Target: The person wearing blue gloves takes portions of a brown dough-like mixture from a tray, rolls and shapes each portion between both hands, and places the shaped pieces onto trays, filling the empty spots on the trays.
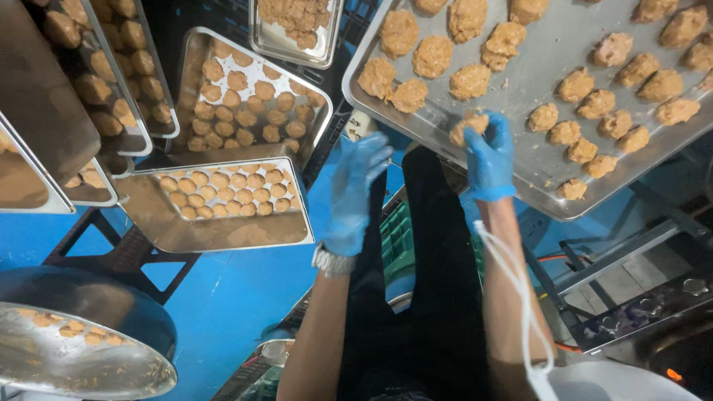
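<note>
Blue gloves on left hand (355, 194) and right hand (486, 160), silver wristwatch (332, 263), black trousers (434, 297)

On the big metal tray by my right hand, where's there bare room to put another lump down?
Bare metal lies on the big tray between the right hand and the lumps near the lower edge. The top left cluster is crowded.

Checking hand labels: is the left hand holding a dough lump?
No. The left hand is empty in its blue glove, off the tray, while the right hand grips the dough lump.
</note>
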